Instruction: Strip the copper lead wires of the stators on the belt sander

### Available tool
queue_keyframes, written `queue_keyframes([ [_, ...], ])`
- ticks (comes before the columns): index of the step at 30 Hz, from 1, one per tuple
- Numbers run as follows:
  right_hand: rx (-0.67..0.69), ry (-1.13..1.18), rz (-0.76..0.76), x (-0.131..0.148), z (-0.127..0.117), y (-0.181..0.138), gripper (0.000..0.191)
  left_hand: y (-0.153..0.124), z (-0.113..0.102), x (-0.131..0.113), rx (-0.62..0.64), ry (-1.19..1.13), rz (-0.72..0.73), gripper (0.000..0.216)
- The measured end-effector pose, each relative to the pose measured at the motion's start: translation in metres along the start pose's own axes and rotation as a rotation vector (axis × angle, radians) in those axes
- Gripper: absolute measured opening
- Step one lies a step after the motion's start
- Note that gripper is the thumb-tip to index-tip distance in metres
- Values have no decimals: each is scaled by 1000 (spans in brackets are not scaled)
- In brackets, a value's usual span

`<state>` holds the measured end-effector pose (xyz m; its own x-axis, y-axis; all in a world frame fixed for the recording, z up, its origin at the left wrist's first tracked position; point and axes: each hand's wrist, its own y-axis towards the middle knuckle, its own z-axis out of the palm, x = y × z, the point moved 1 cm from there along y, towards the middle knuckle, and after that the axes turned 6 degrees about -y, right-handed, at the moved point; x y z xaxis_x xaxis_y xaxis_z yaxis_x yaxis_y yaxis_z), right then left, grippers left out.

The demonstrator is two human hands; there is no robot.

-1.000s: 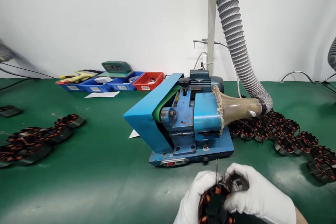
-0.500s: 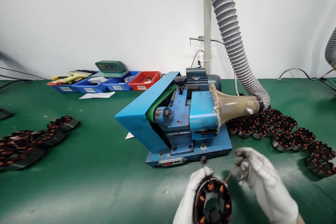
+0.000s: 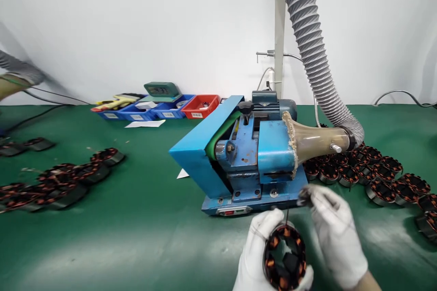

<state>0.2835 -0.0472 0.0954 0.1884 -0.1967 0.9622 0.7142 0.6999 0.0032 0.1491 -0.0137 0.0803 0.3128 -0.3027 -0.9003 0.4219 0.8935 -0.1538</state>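
Observation:
Both my hands wear white gloves. My left hand [image 3: 256, 250] is wrapped round a round motor stator [image 3: 285, 257] with copper-coloured windings, held low in the middle, its open face toward me. A thin wire sticks up from the stator's top edge. My right hand [image 3: 332, 229] is just right of the stator, fingertips pinched together near that wire; what they grip is too blurred to name. Right behind both hands stands a blue belt grinder [image 3: 246, 159] with a green belt.
A grey ribbed extraction hose [image 3: 314, 41] runs from the machine's funnel up the wall. Several stators lie at the right [image 3: 375, 173] and at the left [image 3: 64, 177]. Blue and red parts bins [image 3: 164, 107] and a green clock stand at the back.
My right hand let go of the stator and moved up and to the right, pinching near the wire. The stator turned its open face toward me. The camera shifted slightly.

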Motion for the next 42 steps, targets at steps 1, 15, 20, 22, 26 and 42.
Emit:
queue_keyframes([
  [1,120,-106,4,-7,5,-5,18,7,1,-1,-21,-28,-24,37],
  [15,83,-332,-15,-27,38,13,20,58,15,3,-42,-135,94,28],
  [20,61,-298,-3,-27,32,7,20,52,22,-2,-45,-179,33,29],
  [22,71,-326,-23,-27,28,-3,19,45,23,-1,-139,-328,-146,20],
  [26,54,-380,-126,-28,22,-20,17,32,20,2,-176,-437,-266,27],
  [42,46,-270,54,-23,34,5,20,53,18,-3,42,116,261,22],
])
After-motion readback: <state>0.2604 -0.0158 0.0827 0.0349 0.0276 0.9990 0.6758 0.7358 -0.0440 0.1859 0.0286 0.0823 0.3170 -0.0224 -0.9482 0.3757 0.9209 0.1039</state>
